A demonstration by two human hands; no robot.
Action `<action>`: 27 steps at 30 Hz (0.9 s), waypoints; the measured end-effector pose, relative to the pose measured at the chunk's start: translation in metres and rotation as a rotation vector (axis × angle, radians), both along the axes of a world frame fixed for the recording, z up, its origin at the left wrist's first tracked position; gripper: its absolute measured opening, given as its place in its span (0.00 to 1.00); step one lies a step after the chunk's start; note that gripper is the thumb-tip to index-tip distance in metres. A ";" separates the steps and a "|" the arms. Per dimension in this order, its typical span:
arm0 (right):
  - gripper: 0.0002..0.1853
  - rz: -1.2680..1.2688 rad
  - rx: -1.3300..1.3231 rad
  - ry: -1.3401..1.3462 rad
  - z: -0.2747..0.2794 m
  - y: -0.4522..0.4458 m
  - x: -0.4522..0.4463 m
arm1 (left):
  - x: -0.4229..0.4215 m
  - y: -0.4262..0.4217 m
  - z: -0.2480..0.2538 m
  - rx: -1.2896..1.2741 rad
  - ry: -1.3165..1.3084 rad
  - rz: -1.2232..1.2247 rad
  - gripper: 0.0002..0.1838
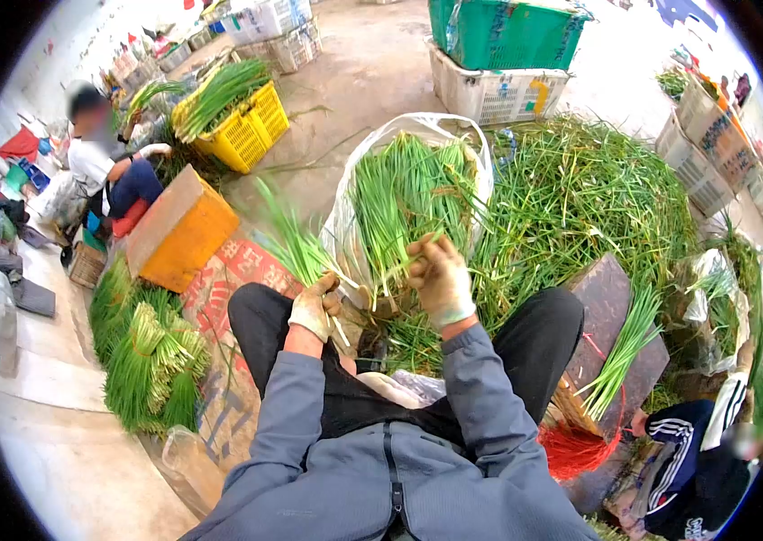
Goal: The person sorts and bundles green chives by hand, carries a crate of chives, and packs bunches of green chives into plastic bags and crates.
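Observation:
Gloved and closed, my left hand (314, 307) grips a small bunch of green stalks (296, 242) whose pale ends point down to the right. My right hand (441, 273), also gloved, is raised to its right with the fingers curled together; some green shows at the fingertips, but what they pinch is too small to make out. Just beyond both hands, a white plastic-lined container (338, 203) holds many long green stalks (408, 185). To the right, another small bunch (625, 352) lies on a dark board (599, 298).
A large heap of loose greens (589, 194) spreads at the right. Tied bundles (151, 361) and an orange box (185, 230) stand left. Beyond are a yellow crate (251, 131) and a green crate (507, 36). One person (97, 162) sits left, another (701, 460) lower right.

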State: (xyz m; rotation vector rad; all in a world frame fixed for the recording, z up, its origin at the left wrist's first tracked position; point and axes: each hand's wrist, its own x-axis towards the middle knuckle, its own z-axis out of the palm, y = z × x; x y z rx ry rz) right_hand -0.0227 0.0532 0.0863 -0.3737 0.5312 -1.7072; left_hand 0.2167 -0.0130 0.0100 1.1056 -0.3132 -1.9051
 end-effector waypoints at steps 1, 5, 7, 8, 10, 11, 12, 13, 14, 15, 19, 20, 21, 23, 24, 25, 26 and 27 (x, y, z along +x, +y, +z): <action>0.04 -0.097 0.004 -0.031 0.011 0.004 -0.013 | -0.002 -0.001 0.007 -0.018 -0.047 0.001 0.07; 0.12 -0.152 0.112 1.145 0.004 0.007 -0.023 | -0.023 0.016 0.033 -0.116 -0.326 -0.122 0.10; 0.22 0.093 0.129 1.436 0.000 0.010 -0.003 | -0.042 0.029 0.043 -0.196 -0.413 -0.161 0.10; 0.26 0.146 0.075 1.517 -0.007 0.008 0.010 | -0.050 0.035 0.049 -0.268 -0.498 -0.186 0.10; 0.25 0.145 0.006 1.573 -0.027 0.009 0.023 | -0.052 0.038 0.050 -0.270 -0.565 -0.267 0.08; 0.23 0.187 0.043 1.506 -0.028 0.011 0.026 | -0.051 0.038 0.049 -0.260 -0.592 -0.278 0.08; 0.21 0.179 0.059 1.414 -0.034 0.009 0.027 | -0.047 0.041 0.048 -0.254 -0.591 -0.270 0.08; 0.19 0.176 0.080 1.324 -0.038 0.009 0.028 | -0.042 0.045 0.045 -0.293 -0.551 -0.233 0.08; 0.16 0.188 0.138 1.285 -0.037 0.009 0.029 | -0.039 0.049 0.044 -0.332 -0.509 -0.196 0.08; 0.16 0.196 0.137 1.294 -0.045 0.008 0.028 | -0.036 0.047 0.034 -0.327 -0.502 -0.188 0.08; 0.14 0.250 0.150 1.176 -0.058 0.009 0.029 | -0.027 0.045 0.014 -0.172 -0.662 -0.073 0.12; 0.14 0.328 0.141 1.057 -0.062 0.010 0.035 | -0.033 0.047 0.018 -0.086 -0.589 -0.074 0.11; 0.15 0.408 0.138 0.933 -0.068 0.011 0.042 | -0.035 0.048 0.017 0.007 -0.517 -0.076 0.10; 0.13 0.607 0.033 1.190 -0.060 0.022 0.043 | -0.021 0.034 -0.022 -0.023 -0.400 -0.095 0.11; 0.13 0.589 -0.040 1.245 -0.062 0.028 0.046 | -0.016 0.023 -0.029 -0.093 -0.438 -0.098 0.11; 0.14 0.575 -0.113 1.296 -0.064 0.034 0.049 | -0.012 0.013 -0.036 -0.158 -0.476 -0.100 0.11; 0.15 0.669 -0.069 1.233 -0.056 0.038 0.044 | -0.007 0.012 -0.022 -0.190 -0.574 -0.075 0.12; 0.14 0.680 -0.098 1.305 -0.046 0.042 0.039 | 0.000 0.004 -0.022 -0.211 -0.417 0.015 0.12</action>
